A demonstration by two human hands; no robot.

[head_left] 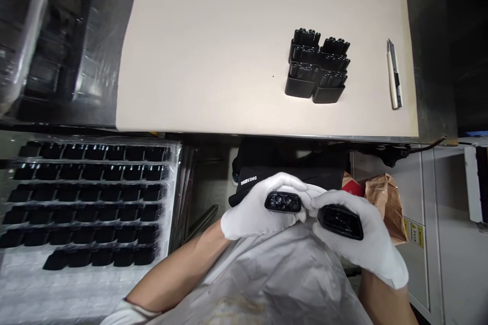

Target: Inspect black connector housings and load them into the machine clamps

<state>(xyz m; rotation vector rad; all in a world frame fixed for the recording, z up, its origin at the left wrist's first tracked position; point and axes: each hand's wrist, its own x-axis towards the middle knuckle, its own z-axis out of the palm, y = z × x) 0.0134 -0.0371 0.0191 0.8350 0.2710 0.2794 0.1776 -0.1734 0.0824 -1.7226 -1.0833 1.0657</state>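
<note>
Wrapped in a white glove, my left hand [263, 213] is closed around a black plastic part [282, 202] whose facing end shows round holes. My right hand [362, 228], gloved too, grips another black plastic part [340, 222], oval with a dark glossy inside. Both hands are close together in front of my body, below the table edge, and their fingertips nearly meet. On the table beyond them stands a cluster of similar black parts [318, 66] in two columns, with glossy prongs pointing up.
A utility knife [395, 75] lies at the right of the paper-covered table [206, 51]. Left of me, a plastic-lined tray [171, 183] holds rows of black parts [84, 193]. A brown paper bag [385, 203] stands at right, beside a pale cabinet [453, 244].
</note>
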